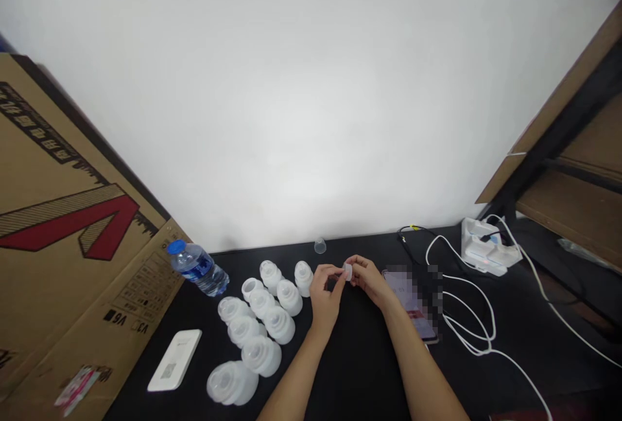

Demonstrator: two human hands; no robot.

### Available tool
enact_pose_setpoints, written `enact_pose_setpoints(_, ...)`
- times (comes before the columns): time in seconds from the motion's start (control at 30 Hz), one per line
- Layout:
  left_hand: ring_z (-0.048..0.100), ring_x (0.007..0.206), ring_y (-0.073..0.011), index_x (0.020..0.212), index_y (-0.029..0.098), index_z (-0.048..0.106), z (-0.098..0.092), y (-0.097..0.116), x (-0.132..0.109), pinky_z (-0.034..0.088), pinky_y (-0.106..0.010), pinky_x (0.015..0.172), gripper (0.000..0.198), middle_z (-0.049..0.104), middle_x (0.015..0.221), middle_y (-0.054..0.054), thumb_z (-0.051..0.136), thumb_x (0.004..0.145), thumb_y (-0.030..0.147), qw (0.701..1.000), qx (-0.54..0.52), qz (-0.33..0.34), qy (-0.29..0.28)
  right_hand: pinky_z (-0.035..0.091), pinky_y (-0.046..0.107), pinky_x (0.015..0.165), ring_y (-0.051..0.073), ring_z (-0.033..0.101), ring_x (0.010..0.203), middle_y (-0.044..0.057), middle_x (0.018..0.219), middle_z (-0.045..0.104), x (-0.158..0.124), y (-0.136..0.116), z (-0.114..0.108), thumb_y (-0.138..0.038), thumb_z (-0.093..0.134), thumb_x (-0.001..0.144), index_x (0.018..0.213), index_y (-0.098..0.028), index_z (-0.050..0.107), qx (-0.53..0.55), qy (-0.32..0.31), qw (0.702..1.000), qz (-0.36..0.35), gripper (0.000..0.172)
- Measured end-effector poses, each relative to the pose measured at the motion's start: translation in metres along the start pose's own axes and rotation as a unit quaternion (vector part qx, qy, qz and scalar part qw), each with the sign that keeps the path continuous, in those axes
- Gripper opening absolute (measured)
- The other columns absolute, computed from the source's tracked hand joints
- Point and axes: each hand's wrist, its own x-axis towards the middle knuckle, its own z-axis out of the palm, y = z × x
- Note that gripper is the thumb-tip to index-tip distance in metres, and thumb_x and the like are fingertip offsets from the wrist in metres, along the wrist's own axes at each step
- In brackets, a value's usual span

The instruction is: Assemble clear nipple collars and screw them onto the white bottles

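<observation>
A small white baby bottle collar (348,271) is pinched between the fingertips of both my hands, above the black table. My left hand (324,288) grips it from the left with thumb and forefinger. From the other side, my right hand (368,278) closes its fingers around it. Whether a teat sits inside the collar is too small to tell. Left of my hands, several white baby bottles (279,325) stand in loose rows, most with clear domed caps. One open-topped bottle (251,288) shows a bare rim. Beyond my hands lies a clear domed cap (319,245), near the wall.
A water bottle (198,269) and a white flat device (175,361) are at left, beside a large cardboard box (72,233). Right of my arms lie a phone (411,304), white cables (486,317) and a white charging block (490,249). The white wall (301,97) bounds the table.
</observation>
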Motion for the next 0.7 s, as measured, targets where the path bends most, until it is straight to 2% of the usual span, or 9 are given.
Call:
enact_pose_setpoints(0.07,0.071,0.087,-0.0211,0.096,0.022,0.077,0.000,-0.001,0.000,0.061,-0.034,0.077,0.024,0.071,0.099,-0.006,0.074,0.100,0.045,1.000,0.006,0.001,0.004,0.043,0.025,0.053,0.012,0.055,0.055,-0.004,0.067,0.066,-0.001,0.001,0.001,-0.027,0.082,0.069,0.085,-0.021,0.075,-0.004,-0.005,1.000,0.008,0.018)
enact_pose_setpoints(0.23,0.071,0.093,-0.0221,0.105,0.021,0.074,0.003,-0.003,-0.001,0.061,-0.035,0.081,0.021,0.070,0.105,-0.008,0.070,0.102,0.042,1.000,0.014,0.002,-0.013,0.039,0.023,0.047,0.011,0.051,0.052,-0.006,0.065,0.063,-0.002,0.004,0.006,-0.029,0.081,0.071,0.085,-0.022,0.071,-0.004,0.003,1.000,0.014,0.018)
enact_pose_setpoints(0.43,0.067,0.112,-0.0269,0.113,0.025,0.075,0.001,-0.001,-0.005,0.056,-0.044,0.101,0.020,0.069,0.115,-0.009,0.058,0.109,0.035,0.989,0.125,0.059,-0.044,0.040,0.024,0.049,0.012,0.054,0.054,-0.004,0.065,0.064,-0.002,0.006,0.011,-0.028,0.079,0.070,0.085,-0.022,0.072,0.010,-0.002,1.000,0.018,0.018)
enact_pose_setpoints(0.5,0.066,0.116,-0.0282,0.120,0.025,0.072,0.002,0.001,-0.006,0.054,-0.045,0.105,0.021,0.066,0.119,-0.010,0.066,0.105,0.038,0.987,0.145,0.050,-0.038,0.045,0.024,0.053,0.013,0.058,0.058,-0.003,0.071,0.067,-0.002,0.005,0.011,-0.029,0.081,0.070,0.085,-0.021,0.072,0.015,0.000,1.000,0.010,0.019)
enact_pose_setpoints(0.6,0.067,0.111,-0.0276,0.126,0.024,0.069,0.003,0.002,-0.007,0.058,-0.043,0.098,0.032,0.063,0.123,-0.011,0.074,0.100,0.042,0.989,0.145,0.008,-0.027,0.050,0.026,0.060,0.015,0.064,0.065,-0.001,0.078,0.071,-0.003,0.004,0.012,-0.031,0.086,0.070,0.084,-0.021,0.072,0.016,0.009,1.000,-0.005,0.022)
enact_pose_setpoints(0.7,0.068,0.114,-0.0280,0.113,0.023,0.073,0.004,0.002,-0.007,0.057,-0.043,0.099,0.024,0.064,0.123,-0.012,0.072,0.101,0.044,0.991,0.131,-0.004,-0.024,0.049,0.027,0.056,0.016,0.064,0.063,0.000,0.078,0.072,-0.002,0.005,0.012,-0.036,0.090,0.069,0.087,-0.022,0.074,0.007,0.019,1.000,-0.016,0.028)
